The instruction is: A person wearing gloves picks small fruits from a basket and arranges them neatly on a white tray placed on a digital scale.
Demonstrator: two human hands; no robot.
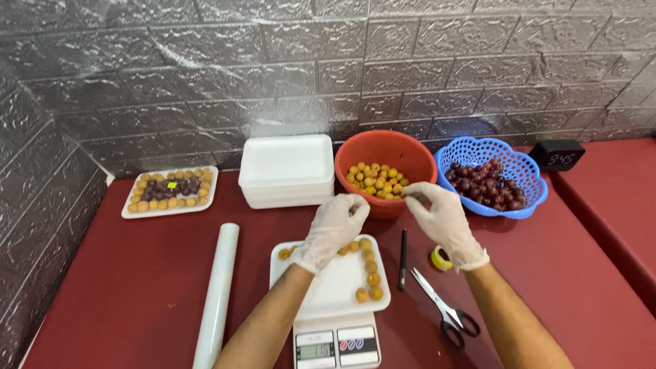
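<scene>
Yellow fruits (367, 263) line the white tray's (328, 287) rim beneath our left hand (333, 229), fingers curled, contents unclear; our right hand (441, 215) pinches one fruit beside the orange basket (410, 154).

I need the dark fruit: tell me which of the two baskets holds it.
The blue basket, right of the red basket. It holds dark purple fruit; the red one holds small yellow-orange fruit.
</scene>
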